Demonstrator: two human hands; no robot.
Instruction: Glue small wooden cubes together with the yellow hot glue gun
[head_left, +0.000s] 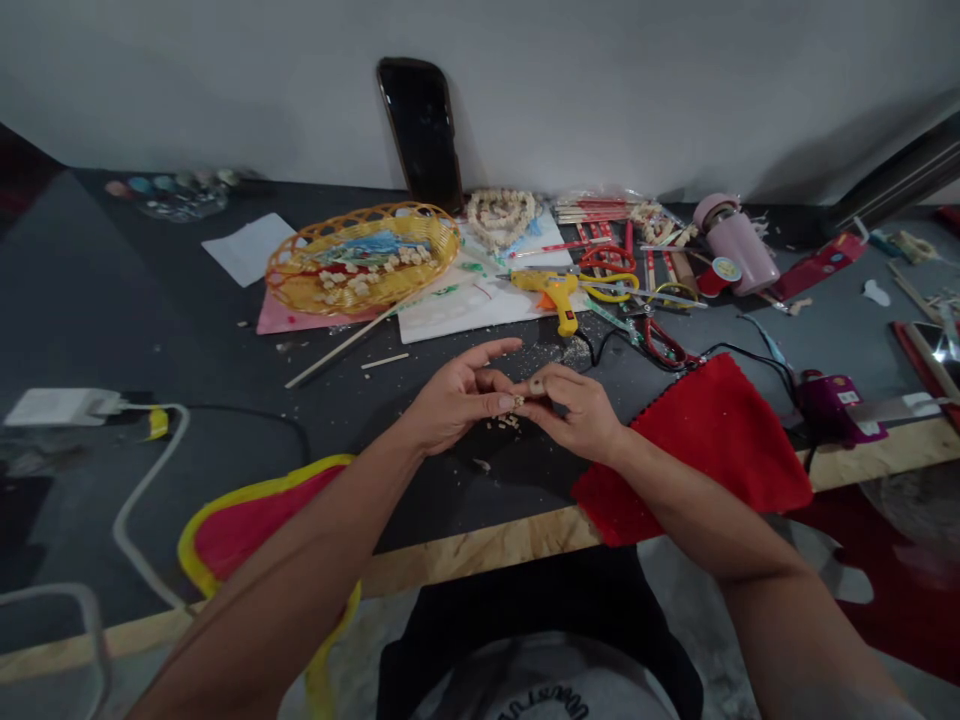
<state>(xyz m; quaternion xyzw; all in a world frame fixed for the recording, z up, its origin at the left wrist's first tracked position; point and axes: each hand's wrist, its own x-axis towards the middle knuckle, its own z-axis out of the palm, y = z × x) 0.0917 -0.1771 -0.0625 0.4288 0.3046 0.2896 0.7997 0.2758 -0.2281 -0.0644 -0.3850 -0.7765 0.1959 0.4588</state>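
Note:
My left hand (455, 398) and my right hand (577, 408) meet over the middle of the dark table (225, 380). Between their fingertips they pinch a small pale wooden piece (534, 385); the left index finger sticks out straight. A few small wooden bits (508, 422) lie on the table just below the fingers. A red cloth (712, 440) lies under my right wrist. A yellow glue gun (556, 292) rests a little beyond the hands.
A yellow woven basket (300, 275) with pale pieces stands at the back left. A phone (421, 130) leans on the wall. Scissors (611, 272), sticks, a pink bottle (739, 245), a purple tool (832, 400) and a charger cable (142, 480) lie about.

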